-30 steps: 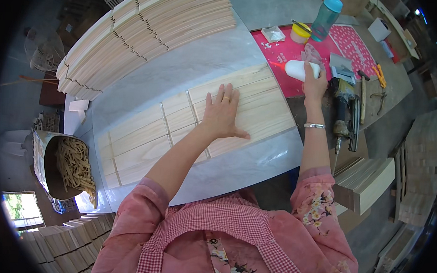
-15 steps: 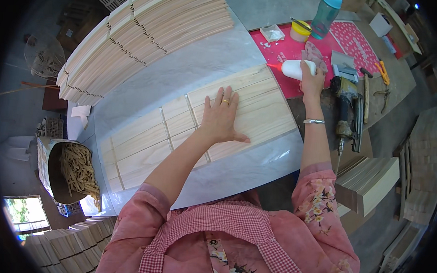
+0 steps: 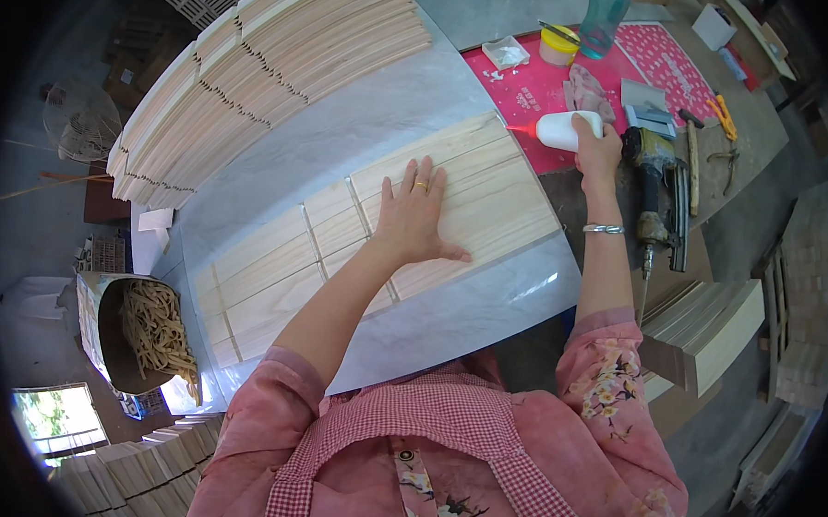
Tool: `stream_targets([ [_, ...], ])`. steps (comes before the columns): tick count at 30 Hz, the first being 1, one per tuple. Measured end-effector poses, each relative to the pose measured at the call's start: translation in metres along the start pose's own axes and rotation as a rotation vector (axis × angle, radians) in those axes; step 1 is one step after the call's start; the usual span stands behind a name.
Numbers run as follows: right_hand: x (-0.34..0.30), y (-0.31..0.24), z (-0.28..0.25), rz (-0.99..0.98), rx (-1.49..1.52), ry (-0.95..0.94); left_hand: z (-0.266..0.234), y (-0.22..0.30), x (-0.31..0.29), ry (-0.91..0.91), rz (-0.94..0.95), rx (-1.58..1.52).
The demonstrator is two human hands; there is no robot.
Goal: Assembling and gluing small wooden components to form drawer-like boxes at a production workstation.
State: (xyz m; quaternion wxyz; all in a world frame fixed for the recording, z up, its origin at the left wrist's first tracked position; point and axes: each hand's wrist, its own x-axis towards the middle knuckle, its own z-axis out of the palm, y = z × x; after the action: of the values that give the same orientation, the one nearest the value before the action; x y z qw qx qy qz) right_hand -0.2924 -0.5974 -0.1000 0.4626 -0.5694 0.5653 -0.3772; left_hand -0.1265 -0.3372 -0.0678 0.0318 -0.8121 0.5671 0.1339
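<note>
My left hand (image 3: pixel 414 212) lies flat with fingers spread on a panel of pale wooden boards (image 3: pixel 491 188) laid side by side. Narrow grooves cross these boards, and a gold ring is on one finger. In my right hand (image 3: pixel 600 154) is a white squeeze bottle (image 3: pixel 558 131) with a red nozzle, held sideways. The nozzle points left, its tip close to the panel's far right corner; whether it touches the wood I cannot tell.
Stacked grooved boards (image 3: pixel 284 68) stand at the back left. A bin (image 3: pixel 106 328) of wood strips is on the left. At right are a nail gun (image 3: pixel 653 190), a hammer (image 3: pixel 692 164), a yellow-lidded tub (image 3: pixel 559 49) and a teal bottle (image 3: pixel 604 25).
The view has shifted slightly. The nozzle tip sits a little nearer to me along the panel's right end. My left hand stays flat on the boards.
</note>
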Motion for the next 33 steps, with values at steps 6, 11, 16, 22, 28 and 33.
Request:
stream_targets([
  [6,-0.012,0.006,-0.021,0.026,-0.013,-0.003,0.001,-0.001,0.001,0.005,0.009,-0.005],
  [11,-0.026,0.01,-0.038,0.017,0.002,0.002,0.006,-0.003,0.001,0.04,0.027,-0.02],
  [16,-0.042,0.013,-0.055,0.02,0.008,0.006,0.006,-0.002,0.002,0.025,0.009,0.014],
  [22,-0.055,0.02,-0.073,0.005,0.035,0.033,0.001,0.001,0.003,0.034,0.019,-0.007],
  [28,-0.058,0.016,-0.071,-0.003,-0.003,0.05,0.002,0.001,0.003,0.023,0.02,0.012],
  [33,-0.065,0.019,-0.079,-0.015,-0.036,0.053,0.003,0.001,0.003,0.007,0.014,0.047],
])
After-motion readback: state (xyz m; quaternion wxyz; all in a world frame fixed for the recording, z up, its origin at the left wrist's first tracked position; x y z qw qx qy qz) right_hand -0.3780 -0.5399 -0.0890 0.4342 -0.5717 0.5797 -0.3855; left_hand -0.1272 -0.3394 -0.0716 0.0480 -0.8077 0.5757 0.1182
